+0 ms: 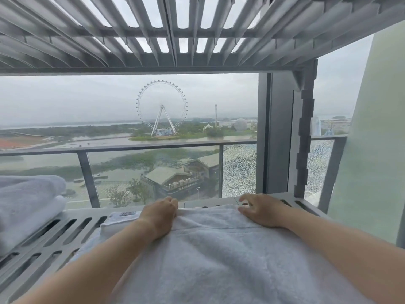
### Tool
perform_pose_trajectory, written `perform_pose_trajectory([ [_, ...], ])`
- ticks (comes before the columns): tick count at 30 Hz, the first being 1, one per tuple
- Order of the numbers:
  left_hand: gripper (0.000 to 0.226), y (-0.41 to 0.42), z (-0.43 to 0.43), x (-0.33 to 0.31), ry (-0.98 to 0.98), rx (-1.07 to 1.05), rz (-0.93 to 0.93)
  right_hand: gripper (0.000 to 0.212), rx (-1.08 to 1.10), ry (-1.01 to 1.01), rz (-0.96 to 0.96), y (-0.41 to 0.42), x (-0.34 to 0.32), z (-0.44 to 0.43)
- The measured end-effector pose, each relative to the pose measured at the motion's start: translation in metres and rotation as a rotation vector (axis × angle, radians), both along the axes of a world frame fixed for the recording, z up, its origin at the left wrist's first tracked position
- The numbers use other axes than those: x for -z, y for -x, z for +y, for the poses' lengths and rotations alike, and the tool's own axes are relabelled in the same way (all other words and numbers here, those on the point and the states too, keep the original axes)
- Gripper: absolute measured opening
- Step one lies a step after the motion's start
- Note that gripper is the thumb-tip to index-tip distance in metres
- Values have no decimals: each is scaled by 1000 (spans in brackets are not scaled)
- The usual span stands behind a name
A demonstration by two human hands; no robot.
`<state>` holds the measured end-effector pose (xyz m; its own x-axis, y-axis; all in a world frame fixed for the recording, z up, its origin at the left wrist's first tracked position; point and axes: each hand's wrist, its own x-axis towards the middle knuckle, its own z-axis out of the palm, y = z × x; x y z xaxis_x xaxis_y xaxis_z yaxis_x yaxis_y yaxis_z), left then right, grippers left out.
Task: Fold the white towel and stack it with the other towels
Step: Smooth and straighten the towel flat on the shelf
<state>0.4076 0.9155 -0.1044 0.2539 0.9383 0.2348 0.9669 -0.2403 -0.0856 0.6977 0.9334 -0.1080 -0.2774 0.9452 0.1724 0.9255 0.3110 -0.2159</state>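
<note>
A white towel lies spread over a slotted grey shelf in front of me, running from the near edge to the far side. My left hand is closed on the towel's far edge near the middle. My right hand rests on the far right corner, fingers curled and pinching the edge. A small folded white cloth with a label lies just left of my left hand. A stack of folded white towels sits at the left end of the shelf.
The shelf stands against a big window with a grey frame post on the right. A slatted grey rack hangs overhead. Outside are a glass balcony rail and a ferris wheel. A pale curtain hangs at far right.
</note>
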Motion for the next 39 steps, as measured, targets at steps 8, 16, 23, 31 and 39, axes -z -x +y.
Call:
perform_pose_trajectory([
  [8, 40, -61, 3, -21, 201, 205, -190, 35, -190, -166, 256, -5, 8, -6],
  [16, 28, -120, 6, 9, 36, 184, -380, 43, -227, -91, 199, -30, -3, -5],
  [23, 26, -112, 1, 13, -103, 177, -321, 21, -162, 176, 23, -60, -33, 1],
  [31, 28, -110, 1, 14, -71, 177, -311, 1, -203, -70, 139, -48, -8, 0],
  [39, 24, -110, 1, 16, -19, 128, -342, 18, -160, -86, 362, -43, 12, 2],
])
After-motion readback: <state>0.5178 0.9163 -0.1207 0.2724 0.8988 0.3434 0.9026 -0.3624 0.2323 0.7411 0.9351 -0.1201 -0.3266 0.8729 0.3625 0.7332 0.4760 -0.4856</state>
